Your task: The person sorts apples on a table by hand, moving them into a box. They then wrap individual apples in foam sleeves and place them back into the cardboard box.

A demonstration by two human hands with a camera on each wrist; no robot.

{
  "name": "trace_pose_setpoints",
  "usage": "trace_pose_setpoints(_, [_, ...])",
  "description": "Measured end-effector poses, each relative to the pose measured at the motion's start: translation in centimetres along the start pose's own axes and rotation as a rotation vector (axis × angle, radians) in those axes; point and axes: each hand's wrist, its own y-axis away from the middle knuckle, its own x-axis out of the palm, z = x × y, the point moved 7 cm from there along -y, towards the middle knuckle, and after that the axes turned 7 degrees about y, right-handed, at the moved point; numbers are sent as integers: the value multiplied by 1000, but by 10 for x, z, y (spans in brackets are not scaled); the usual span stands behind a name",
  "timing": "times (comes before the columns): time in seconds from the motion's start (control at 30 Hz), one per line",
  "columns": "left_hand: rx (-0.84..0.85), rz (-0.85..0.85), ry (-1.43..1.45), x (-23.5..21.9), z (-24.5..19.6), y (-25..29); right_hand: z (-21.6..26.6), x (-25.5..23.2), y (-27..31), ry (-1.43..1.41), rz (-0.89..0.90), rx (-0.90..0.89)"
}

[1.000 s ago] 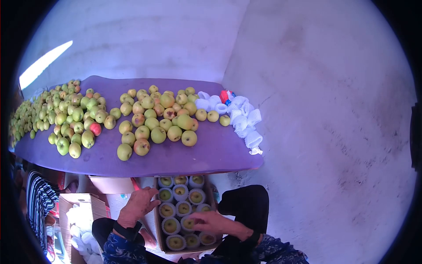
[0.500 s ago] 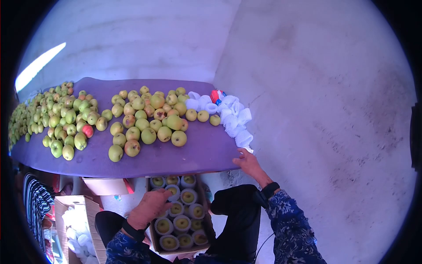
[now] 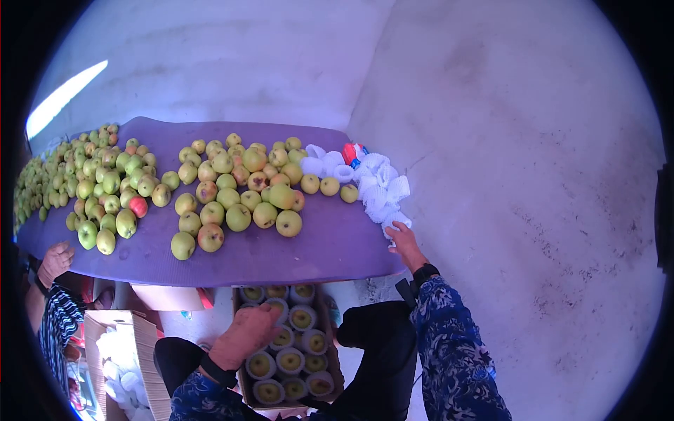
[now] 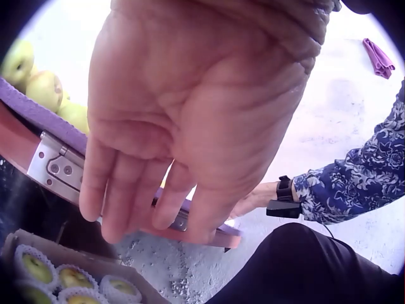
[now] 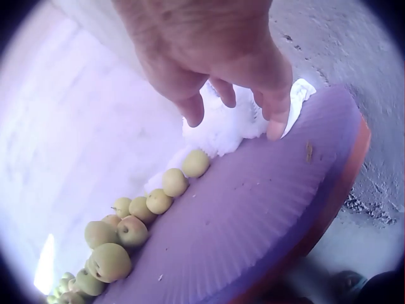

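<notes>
My right hand (image 3: 409,247) is at the table's right corner, beside a heap of white foam fruit nets (image 3: 378,193). In the right wrist view its fingers (image 5: 276,109) are spread and point down at the nets, the tips close over the purple tabletop with nothing visibly gripped. Below the table, my left hand (image 3: 246,335) hovers over a cardboard box (image 3: 340,372). Its palm faces the left wrist camera, bare, with the fingers nearly straight. Inside the box stand green-yellow apples (image 3: 290,359) in white foam nets; the left hand hides some of them.
Loose apples (image 3: 239,217) cover the middle and left of the purple table (image 3: 337,245). A red-and-blue item (image 3: 354,152) lies behind the nets. Another person's hand (image 3: 56,261) rests at the table's left edge. A carton of white foam pieces (image 3: 121,372) stands lower left.
My right hand has gone from above the boxed apples up and right to the foam nets. My left hand has shifted slightly right over the box. Another person's hand has appeared at left.
</notes>
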Motion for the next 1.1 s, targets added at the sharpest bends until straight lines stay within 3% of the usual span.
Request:
trace_pose_setpoints(0.2, [42,-56,6,-2,-1,0,-6,-5,-9,-16,-30,-66])
trace_pose_setpoints(0.3, [93,-129,60,-15,-9,1,20,3,16,335,-140,-360])
trace_pose_setpoints(0.4, [138,-280,221,-31,-15,3,92,47,113,642,-244,-920])
trace_pose_setpoints(0.5, [82,-467,578,-36,-5,3,123,101,185,725,-90,-1127])
trace_pose_setpoints(0.6, [-91,-661,914,-45,8,8,139,148,230,832,88,-1243])
trace_pose_setpoints(0.63, [-119,-696,876,-47,14,11,139,162,240,920,129,-1263])
trace_pose_setpoints(0.73, [-200,-711,786,-50,26,14,142,185,266,893,72,-1564])
trace_pose_setpoints(0.9, [-317,-602,791,-42,49,15,138,207,281,849,187,-1604])
trace_pose_setpoints(1.1, [-173,-821,630,-53,52,23,140,214,292,815,222,-1613])
